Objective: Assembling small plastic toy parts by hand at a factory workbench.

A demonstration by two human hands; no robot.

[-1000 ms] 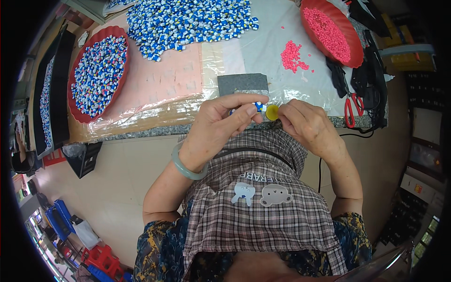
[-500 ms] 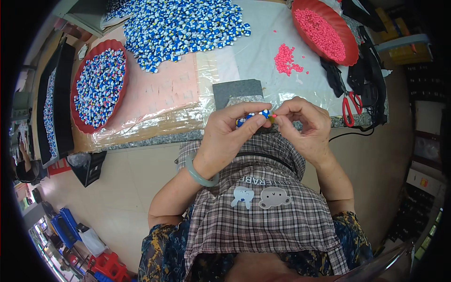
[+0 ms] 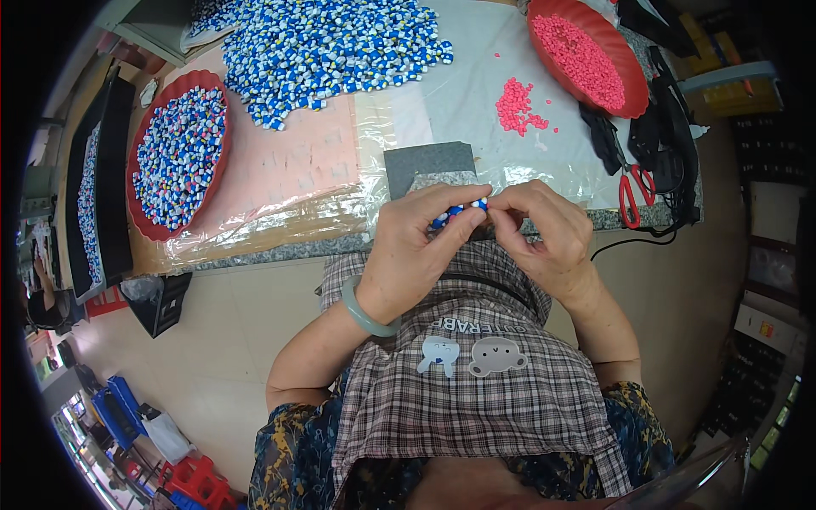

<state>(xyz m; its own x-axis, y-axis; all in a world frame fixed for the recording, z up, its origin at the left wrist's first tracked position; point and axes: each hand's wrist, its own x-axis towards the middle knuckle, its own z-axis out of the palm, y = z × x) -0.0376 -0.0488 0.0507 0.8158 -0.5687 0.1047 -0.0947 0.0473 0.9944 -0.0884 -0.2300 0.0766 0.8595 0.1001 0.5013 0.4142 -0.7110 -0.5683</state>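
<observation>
My left hand (image 3: pixel 418 240) is closed around several small blue-and-white pieces (image 3: pixel 442 218), with part of them hidden in the palm. One blue-and-white piece (image 3: pixel 479 204) sticks out between its thumb and forefinger. The thumb and forefinger of my right hand (image 3: pixel 548 238) are pinched together against the end of that piece. A tiny trace of pink shows at the right fingertips; most of it is covered by them. Both hands are just above the table's front edge, in front of a dark grey flat pad (image 3: pixel 416 161).
A big pile of blue-and-white pieces (image 3: pixel 331 59) covers the back of the table. At left are a red fluted bowl (image 3: pixel 223 161) and a black tray (image 3: pixel 115 187). A small heap of pink pieces (image 3: pixel 518 109), another red bowl (image 3: pixel 633 102) and red-handled scissors (image 3: pixel 627 200) lie right.
The right fingertips have moved slightly left, up against the blue-and-white piece. The pink bit seen between them before is now almost covered. The left hand has barely shifted.
</observation>
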